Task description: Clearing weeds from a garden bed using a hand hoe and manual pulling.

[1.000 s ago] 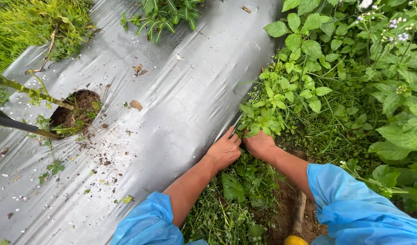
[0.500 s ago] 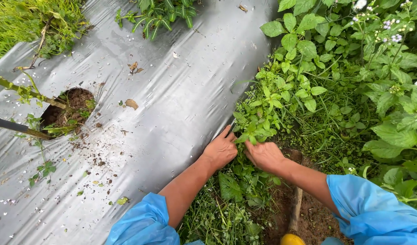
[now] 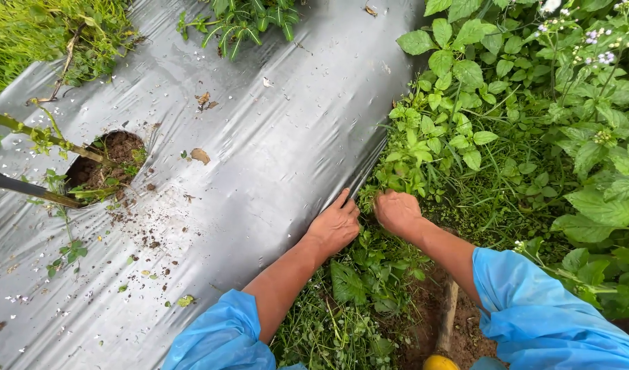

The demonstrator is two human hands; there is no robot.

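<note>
My left hand (image 3: pixel 336 225) rests on the edge of the grey plastic ground sheet (image 3: pixel 260 157), fingers pressed down where the sheet meets the greenery. My right hand (image 3: pixel 395 210) is closed in a fist around the base of a leafy green weed clump (image 3: pixel 417 147) just beside the sheet's edge. Both forearms are bare below rolled blue sleeves (image 3: pixel 534 315). Pulled leafy weeds (image 3: pixel 369 274) lie on the soil between my arms.
A round hole (image 3: pixel 109 164) in the sheet shows soil and a thin woody stem. A wooden tool handle (image 3: pixel 448 315) with a yellow end lies on bare soil at the bottom. Dense weeds and small flowering plants (image 3: pixel 575 103) fill the right side.
My right hand has moved up from the loose leaves and closed on the base of the standing weed clump. My left hand stays on the sheet's edge.
</note>
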